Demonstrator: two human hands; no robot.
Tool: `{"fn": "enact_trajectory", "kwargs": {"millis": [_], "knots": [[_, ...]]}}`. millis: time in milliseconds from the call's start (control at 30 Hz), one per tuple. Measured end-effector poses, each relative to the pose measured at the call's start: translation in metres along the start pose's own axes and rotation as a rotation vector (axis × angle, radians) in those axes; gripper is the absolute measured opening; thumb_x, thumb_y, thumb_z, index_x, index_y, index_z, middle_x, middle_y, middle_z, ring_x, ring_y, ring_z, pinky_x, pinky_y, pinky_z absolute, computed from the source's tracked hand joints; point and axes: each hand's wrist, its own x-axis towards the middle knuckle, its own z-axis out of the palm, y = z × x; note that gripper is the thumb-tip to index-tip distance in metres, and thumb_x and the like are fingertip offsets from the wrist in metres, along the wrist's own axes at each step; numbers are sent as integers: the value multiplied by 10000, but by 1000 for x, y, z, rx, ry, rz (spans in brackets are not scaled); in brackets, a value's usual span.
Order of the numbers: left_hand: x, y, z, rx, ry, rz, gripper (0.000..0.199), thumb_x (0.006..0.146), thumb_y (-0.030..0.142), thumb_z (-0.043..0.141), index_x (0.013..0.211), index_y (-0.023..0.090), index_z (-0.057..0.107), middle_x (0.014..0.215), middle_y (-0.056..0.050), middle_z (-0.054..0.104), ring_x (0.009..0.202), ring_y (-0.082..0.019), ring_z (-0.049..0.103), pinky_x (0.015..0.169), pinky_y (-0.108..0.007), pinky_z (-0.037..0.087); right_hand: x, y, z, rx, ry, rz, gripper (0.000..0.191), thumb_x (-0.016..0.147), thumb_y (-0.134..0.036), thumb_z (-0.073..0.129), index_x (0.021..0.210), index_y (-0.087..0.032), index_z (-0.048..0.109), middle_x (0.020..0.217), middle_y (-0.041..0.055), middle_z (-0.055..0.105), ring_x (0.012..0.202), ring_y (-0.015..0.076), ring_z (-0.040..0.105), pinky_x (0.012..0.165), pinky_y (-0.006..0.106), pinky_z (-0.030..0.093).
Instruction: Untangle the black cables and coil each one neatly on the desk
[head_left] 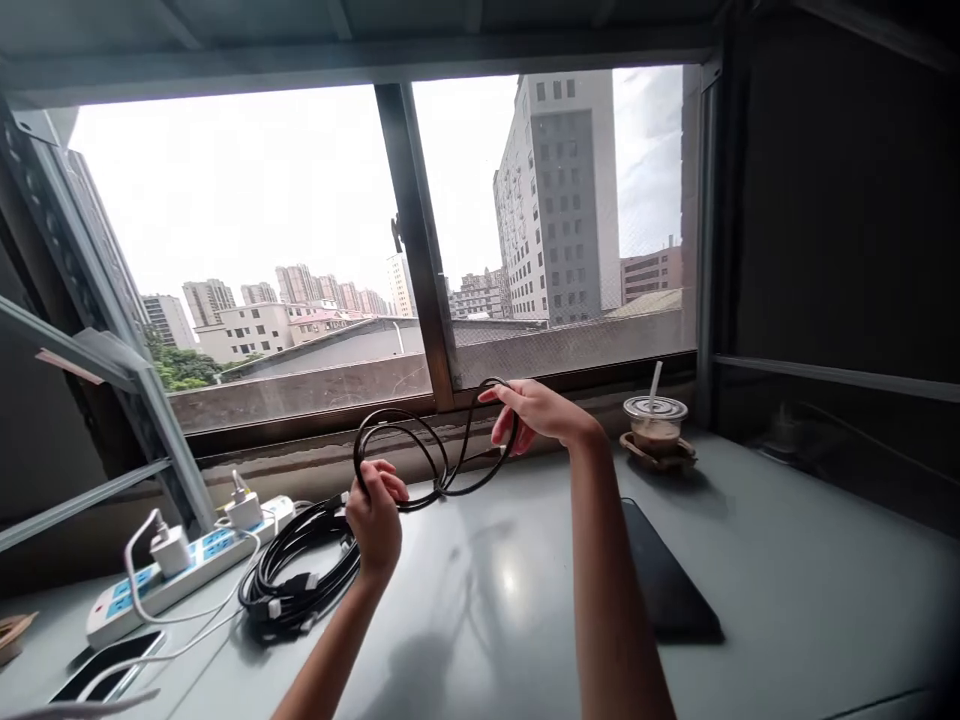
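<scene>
A thin black cable (406,420) hangs in loops above the table, stretched between my two hands. My left hand (375,510) is closed around the left side of the loops. Higher up and to the right, my right hand (531,412) pinches the cable's right loop between thumb and fingers. Behind and left of my left hand, a coiled bundle of thicker black cables (289,570) with several connectors lies on the table (495,620).
At the left, a white power strip (191,572) holds two chargers, with a phone (109,668) in front of it. A dark flat device (667,580) lies beyond my right forearm. An iced drink (655,425) stands at the back right, near the window.
</scene>
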Motion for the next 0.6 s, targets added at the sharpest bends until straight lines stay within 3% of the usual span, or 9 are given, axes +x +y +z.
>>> {"fn": "enact_trajectory", "kwargs": {"millis": [100,167,267,433,500,600], "knots": [[17,9,-3,1,69,24,403,918,459,298,706,184,503,420,40,470,387,-116,441,427,-220,364,-8,-9,0,28,57,-133,365,974,-283,306,1248,-104,467,513,-28,579,350,89,474,340,171,373],[29,23,-4,25,40,107,426,914,467,318,674,179,519,389,46,447,367,-103,427,434,-214,359,-10,-14,1,0,167,-224,353,961,-264,346,1233,-102,501,446,-56,507,329,69,400,310,149,287],[50,55,-2,-36,-9,137,458,884,501,396,623,163,561,336,46,413,321,-90,394,401,-210,330,-10,-21,8,0,276,-334,350,942,-258,373,1194,-102,560,401,-75,417,347,63,382,324,147,270],[76,108,4,-299,130,72,512,892,444,388,526,145,585,291,43,352,299,-77,383,390,-201,342,-13,-31,16,47,288,-435,394,913,-296,414,1214,-89,563,395,-92,359,330,55,342,335,171,275],[78,115,7,-366,176,46,472,874,424,428,521,145,571,283,57,325,265,-70,327,333,-201,269,-16,-33,15,98,278,-497,426,895,-348,460,1244,-119,543,409,-91,378,342,59,350,336,179,269],[76,112,14,-511,199,-47,409,820,411,525,497,165,476,305,78,319,251,-56,267,283,-200,174,-18,-35,17,238,191,-625,522,855,-418,538,1315,-180,471,467,-86,432,405,75,425,407,197,366]]}}
